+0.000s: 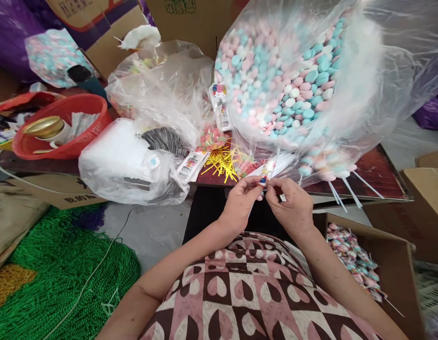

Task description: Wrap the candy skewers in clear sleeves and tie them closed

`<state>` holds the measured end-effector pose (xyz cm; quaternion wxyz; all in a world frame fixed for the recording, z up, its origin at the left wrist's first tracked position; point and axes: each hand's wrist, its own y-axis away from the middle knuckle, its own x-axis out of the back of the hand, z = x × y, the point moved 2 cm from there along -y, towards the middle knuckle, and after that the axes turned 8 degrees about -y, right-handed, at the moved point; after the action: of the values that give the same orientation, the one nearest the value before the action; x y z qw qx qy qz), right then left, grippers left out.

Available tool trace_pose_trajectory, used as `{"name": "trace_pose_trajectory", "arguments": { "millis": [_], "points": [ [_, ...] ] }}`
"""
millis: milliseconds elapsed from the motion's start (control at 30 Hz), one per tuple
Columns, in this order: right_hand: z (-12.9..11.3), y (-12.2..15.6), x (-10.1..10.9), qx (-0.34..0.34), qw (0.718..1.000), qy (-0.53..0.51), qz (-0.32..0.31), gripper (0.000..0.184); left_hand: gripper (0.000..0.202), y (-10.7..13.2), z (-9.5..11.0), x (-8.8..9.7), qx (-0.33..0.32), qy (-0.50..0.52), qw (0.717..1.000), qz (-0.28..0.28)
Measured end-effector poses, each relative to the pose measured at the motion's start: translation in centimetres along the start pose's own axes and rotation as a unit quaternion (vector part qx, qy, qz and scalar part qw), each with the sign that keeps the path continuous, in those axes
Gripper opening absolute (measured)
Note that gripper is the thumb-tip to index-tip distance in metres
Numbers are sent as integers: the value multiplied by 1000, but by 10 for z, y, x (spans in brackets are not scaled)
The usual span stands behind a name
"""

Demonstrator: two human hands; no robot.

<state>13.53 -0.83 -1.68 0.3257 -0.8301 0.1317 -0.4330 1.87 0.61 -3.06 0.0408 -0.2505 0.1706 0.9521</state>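
My left hand point(238, 208) is closed in front of the table edge, pinching a candy lollipop in a small printed wrapper point(263, 181). Part of its white stick shows under the fingers. My right hand point(292, 204) meets it from the other side, thumb and fingertips pinched together at the wrapper; whatever lies between them is too small to make out. Just beyond the hands are yellow twist ties point(221, 163), white sticks point(277, 163) and small red gummy candies point(252, 167). Unwrapped candy sticks point(328, 163) lie to the right, their white ends past the table edge.
A big clear bag of pastel candies point(293, 94) fills the back right. Further left are a bag of clear wrappers point(123, 156), printed cards point(192, 165) and a red basket point(66, 146). Wrapped lollipops point(356, 259) lie in a carton at right; green cords point(73, 269) cover the floor.
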Motion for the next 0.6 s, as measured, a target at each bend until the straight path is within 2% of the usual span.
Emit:
{"name": "trace_pose_trajectory", "arguments": {
  "millis": [133, 233, 333, 400, 433, 500, 533, 600],
  "points": [
    [-10, 6, -3, 36, 999, 9, -24, 14, 22, 0, -2, 4, -11, -6, 999, 29],
    [-12, 12, -5, 40, 998, -25, -30, 15, 28, 2, -2, 5, 20, 7, 1000, 21],
    [-8, 12, -2, 0, 996, -71, -45, 13, 36, 2, 1, 1, 66, 39, 997, -11],
    [-5, 9, 3, -77, 987, -131, -47, 11, 32, 0, 6, -2, 64, 63, 996, -28],
    [-4, 8, 7, -131, 976, -172, -34, 9, 29, -2, 9, -3, 52, 75, 995, -27],
    [-3, 9, 11, -240, 935, -262, -13, 13, 24, -6, 16, -6, 17, 97, 995, -15],
    [-4, 11, 10, -284, 909, -304, -22, 18, 23, -8, 19, -6, 2, 105, 994, -8],
    [-8, 17, 5, -331, 863, -371, -83, 24, 26, -9, 21, -8, -17, 107, 994, 4]
  ]
}}
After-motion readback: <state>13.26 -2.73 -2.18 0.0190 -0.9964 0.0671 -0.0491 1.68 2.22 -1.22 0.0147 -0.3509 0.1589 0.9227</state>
